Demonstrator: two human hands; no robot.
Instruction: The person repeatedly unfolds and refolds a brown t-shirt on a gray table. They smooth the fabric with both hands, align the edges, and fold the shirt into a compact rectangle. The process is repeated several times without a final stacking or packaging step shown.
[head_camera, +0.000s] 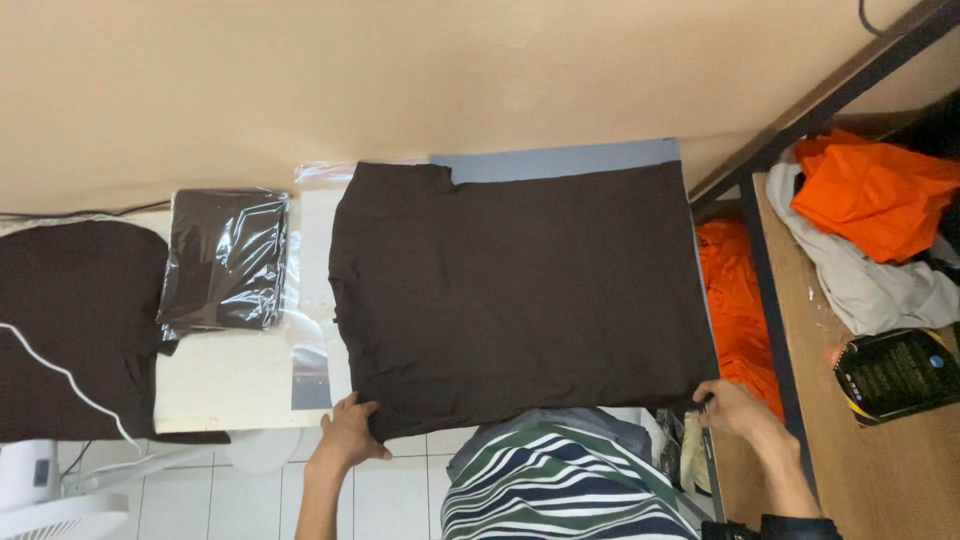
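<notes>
Dark brown garment (520, 295) spread flat, long axis three-to-nine o'clock, its near edge pinched by left hand (350, 432) at seven and right hand (728, 406) at five.

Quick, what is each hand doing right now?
Left hand: closed on the near left corner of the dark brown shirt.
Right hand: gripping the shirt's near right corner.

A single head-worn view looks steeply down from close above the person's striped shirt front (560, 485) at bottom centre. It faces the beige wall (400, 70) across the top, with the wooden shelf rack (880, 470) along the right edge of the frame.
</notes>
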